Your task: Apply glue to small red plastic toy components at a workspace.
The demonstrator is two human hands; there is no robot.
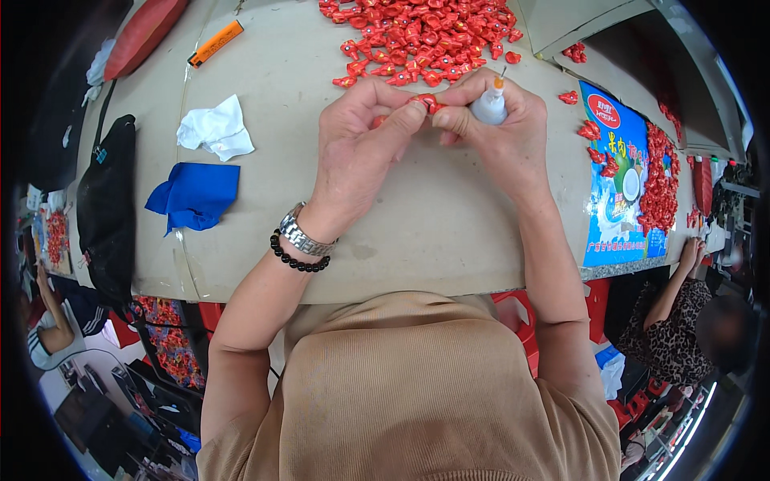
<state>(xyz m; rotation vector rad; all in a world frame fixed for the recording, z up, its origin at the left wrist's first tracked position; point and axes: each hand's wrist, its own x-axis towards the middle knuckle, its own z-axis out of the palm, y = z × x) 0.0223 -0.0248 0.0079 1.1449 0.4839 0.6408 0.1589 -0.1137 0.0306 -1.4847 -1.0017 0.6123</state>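
Note:
Over the tabletop, my left hand and my right hand meet, thumbs and fingertips pinching a small glossy red part between them. Its exact kind is too small to tell, and the fingers cover much of it. A bit more red shows behind my left fingers. Tucked in my right hand is a white squeeze bottle with an orange collar and a thin needle tip pointing up and away. Just beyond my hands spreads a large heap of similar small red parts.
At the left lie an orange marker-like tube, a crumpled white tissue, a blue cloth and a black bag. More red parts lie on a blue printed sheet at the right. Another person sits farther right.

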